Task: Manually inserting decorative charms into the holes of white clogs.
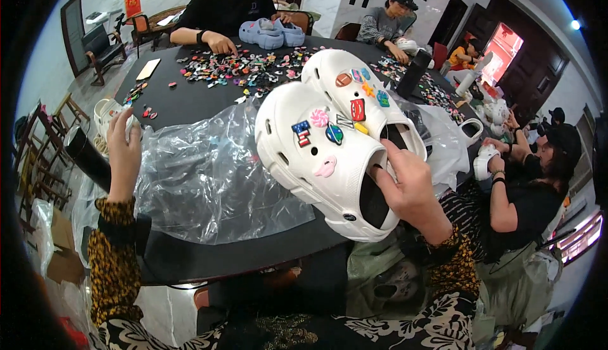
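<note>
Raised above the table, a pair of white clogs (297,153) is gripped by my right hand (408,182), with the thumb and fingers at their openings. Colourful shoe charms (334,134) dot the toes, among them a planet, a pink swirl, a football and a red car. At the table's left edge my left hand (125,153) is upright with its fingers apart. Behind its fingers shows another white clog (105,113); whether the hand touches it is hard to tell. A black cylinder (86,157) leans beside that hand.
Clear plastic bags (209,179) spread over the dark table (247,252). Loose charms (237,68) lie scattered across its far side, near a phone-like slab (148,69). Opposite, a person has blue clogs (271,33); other people sit along the right with white clogs (486,161).
</note>
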{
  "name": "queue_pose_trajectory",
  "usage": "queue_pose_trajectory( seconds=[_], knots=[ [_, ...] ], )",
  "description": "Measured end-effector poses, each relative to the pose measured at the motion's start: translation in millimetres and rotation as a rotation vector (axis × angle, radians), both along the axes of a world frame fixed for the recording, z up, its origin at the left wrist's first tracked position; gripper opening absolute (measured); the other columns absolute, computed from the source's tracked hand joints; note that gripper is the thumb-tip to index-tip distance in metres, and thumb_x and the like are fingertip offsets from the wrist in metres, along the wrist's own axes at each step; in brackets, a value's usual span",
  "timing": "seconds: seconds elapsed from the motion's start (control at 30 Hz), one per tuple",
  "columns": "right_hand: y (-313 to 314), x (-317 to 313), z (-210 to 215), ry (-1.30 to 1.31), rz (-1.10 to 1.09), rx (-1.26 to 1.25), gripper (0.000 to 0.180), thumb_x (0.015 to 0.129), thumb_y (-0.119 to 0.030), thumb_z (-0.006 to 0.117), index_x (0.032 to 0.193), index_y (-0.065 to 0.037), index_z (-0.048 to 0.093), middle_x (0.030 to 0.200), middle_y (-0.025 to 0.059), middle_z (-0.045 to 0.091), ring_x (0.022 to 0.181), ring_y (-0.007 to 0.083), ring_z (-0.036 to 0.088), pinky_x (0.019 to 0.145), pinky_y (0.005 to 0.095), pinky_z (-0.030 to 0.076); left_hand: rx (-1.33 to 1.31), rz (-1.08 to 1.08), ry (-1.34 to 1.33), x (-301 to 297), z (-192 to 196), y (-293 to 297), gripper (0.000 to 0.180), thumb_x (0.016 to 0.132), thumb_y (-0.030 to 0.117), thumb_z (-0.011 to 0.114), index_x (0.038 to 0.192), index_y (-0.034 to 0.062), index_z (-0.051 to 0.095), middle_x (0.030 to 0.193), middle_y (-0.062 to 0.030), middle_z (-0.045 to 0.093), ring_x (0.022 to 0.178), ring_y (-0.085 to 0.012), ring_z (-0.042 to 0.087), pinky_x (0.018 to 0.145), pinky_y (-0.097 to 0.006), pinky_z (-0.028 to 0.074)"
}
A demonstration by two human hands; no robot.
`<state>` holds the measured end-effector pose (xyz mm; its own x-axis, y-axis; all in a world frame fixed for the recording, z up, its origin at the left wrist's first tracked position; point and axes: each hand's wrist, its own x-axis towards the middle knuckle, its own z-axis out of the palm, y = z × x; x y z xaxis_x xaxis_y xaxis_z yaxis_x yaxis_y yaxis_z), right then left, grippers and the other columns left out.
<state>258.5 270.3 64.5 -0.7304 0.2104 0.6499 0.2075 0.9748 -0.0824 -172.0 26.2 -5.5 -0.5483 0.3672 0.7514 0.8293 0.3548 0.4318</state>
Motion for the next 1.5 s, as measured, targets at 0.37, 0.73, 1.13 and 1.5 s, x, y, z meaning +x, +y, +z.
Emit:
queue_pose_trajectory(
  seconds=[0.37, 0.73, 1.13, 1.5],
  knots=[
    [-35, -70, -19, 0.05, 0.109, -0.424, 0.038, 0.082, -0.009, 0.06, 0.117, 0.004, 0.056, 0.087, 0.0235, 0.064, 0.079, 0.0391, 0.064, 0.069, 0.0436, 0.051, -0.441, -0.801, -0.322, 175, 22, -10, 0.044, 0.093, 0.022, 0.061, 0.128, -0.0008, 0.048, 0.117, -0.0196, 0.058, 0.106, -0.0323, 0.057, 0.091, -0.039, 0.045],
    [-76, -113, -45, -0.32, 0.233, -0.643, 0.063, 0.085, -0.012, 0.061, 0.138, 0.008, 0.034, 0.081, 0.0289, 0.062, 0.075, 0.0402, 0.064, 0.066, 0.0429, 0.047, -0.181, -0.662, -1.532, 136, 1, -10, 0.032, 0.099, 0.028, 0.048, 0.117, 0.0018, 0.056, 0.098, -0.0075, 0.065, 0.078, -0.0147, 0.064, 0.066, -0.029, 0.052],
    [-111, -138, -41, -0.097, 0.78, -0.753, 0.054, 0.086, -0.011, 0.056, 0.133, 0.01, 0.039, 0.118, 0.0298, 0.054, 0.107, 0.0403, 0.057, 0.093, 0.0442, 0.044, -0.066, -0.552, -1.123, 88, 17, -15, 0.039, 0.101, 0.025, 0.047, 0.122, -0.0067, 0.056, 0.109, -0.0106, 0.065, 0.094, -0.0127, 0.062, 0.083, -0.026, 0.049],
    [-70, -124, -41, 0.063, 0.609, -0.447, 0.019, 0.085, -0.008, 0.059, 0.101, 0.002, 0.062, 0.094, 0.0158, 0.066, 0.089, 0.0305, 0.064, 0.081, 0.0411, 0.046, -0.429, -0.394, -0.192, 143, 43, -28, 0.03, 0.09, 0.021, 0.064, 0.105, -0.0049, 0.062, 0.102, -0.0191, 0.063, 0.095, -0.0354, 0.06, 0.085, -0.038, 0.047]
  ],
)
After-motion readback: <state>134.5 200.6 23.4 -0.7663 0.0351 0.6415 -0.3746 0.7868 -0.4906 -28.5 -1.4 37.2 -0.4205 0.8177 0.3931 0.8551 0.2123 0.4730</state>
